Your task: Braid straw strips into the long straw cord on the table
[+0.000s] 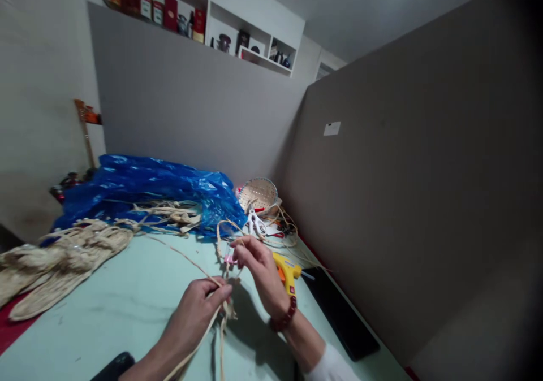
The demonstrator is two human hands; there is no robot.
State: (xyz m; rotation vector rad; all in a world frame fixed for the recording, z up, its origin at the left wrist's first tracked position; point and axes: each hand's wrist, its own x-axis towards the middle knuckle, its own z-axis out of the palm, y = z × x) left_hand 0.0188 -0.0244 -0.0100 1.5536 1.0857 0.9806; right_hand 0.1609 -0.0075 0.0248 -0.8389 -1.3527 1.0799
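One straw cord (227, 270), long axis fore-aft.
Left hand (195, 310) pinches it, nearer body; right hand (263, 273) curled just beyond, by pink clip (229, 255), grip unclear.

Table (102, 296), pale green, bore the clutter | left: slippers (102, 242) lay at the edge | back: blue bag (156, 180) sprawled, basket (258, 193) tilted, white tool (255, 223) before it | right: glue gun (290, 271) lay just beside a black slab (340, 313)
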